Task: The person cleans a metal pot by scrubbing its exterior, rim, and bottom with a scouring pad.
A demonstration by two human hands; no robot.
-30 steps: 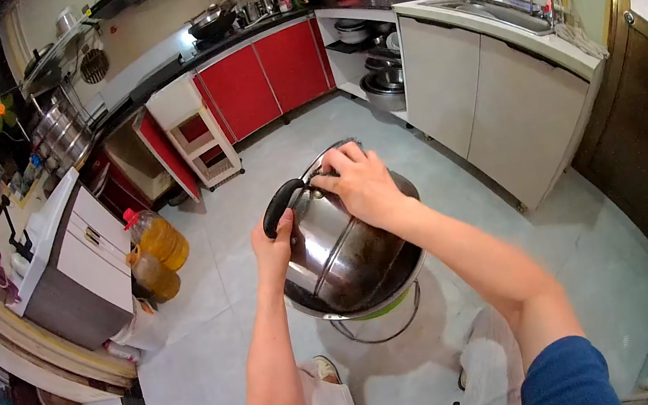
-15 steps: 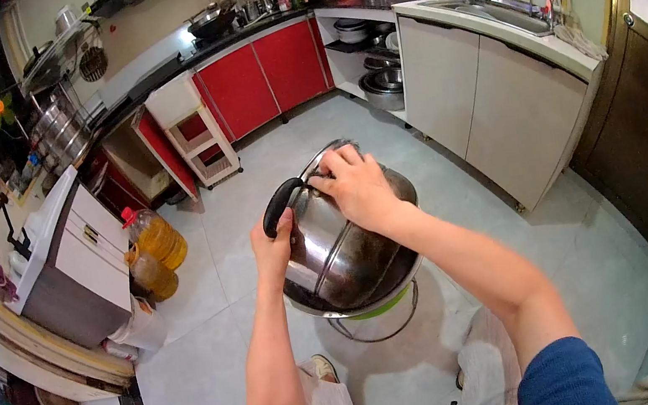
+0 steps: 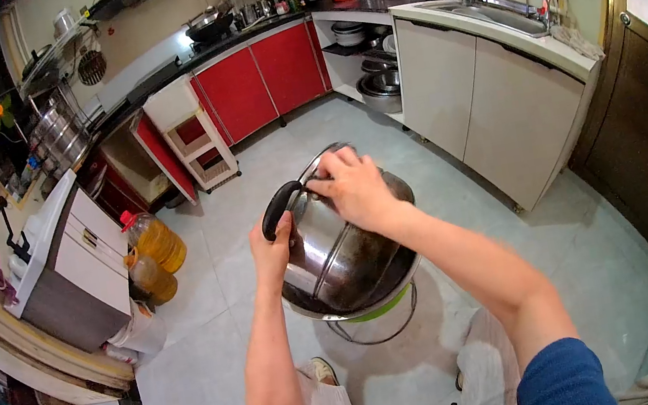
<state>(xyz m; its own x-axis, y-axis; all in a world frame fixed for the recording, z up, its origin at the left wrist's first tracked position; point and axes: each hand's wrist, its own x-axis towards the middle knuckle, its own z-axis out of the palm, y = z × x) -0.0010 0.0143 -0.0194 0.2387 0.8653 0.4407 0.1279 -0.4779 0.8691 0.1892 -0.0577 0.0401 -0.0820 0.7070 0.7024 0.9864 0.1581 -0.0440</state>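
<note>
A steel pot [image 3: 326,244] with a black curved handle [image 3: 281,209] lies tilted on its side in a wide metal basin [image 3: 342,316]. My left hand [image 3: 272,249] is closed on the pot beside that handle, thumb on the steel. Near the upper end of the handle, my right hand [image 3: 356,191] presses bent fingers together against the pot; a dark, scrubber-like edge shows just beyond them, mostly hidden. Under the basin are something green [image 3: 383,308] and a round wire stand [image 3: 375,340].
Two oil bottles [image 3: 157,244] stand on the floor at left, near a white bucket [image 3: 141,329]. Red cabinets [image 3: 235,98], one with its door open, and a white rack [image 3: 200,141] are behind. A sink cabinet [image 3: 485,96] stands at right, beside a brown door [image 3: 645,143].
The view has shifted slightly. My right hand has moved a little up and left along the pot near the handle; my left hand keeps its hold.
</note>
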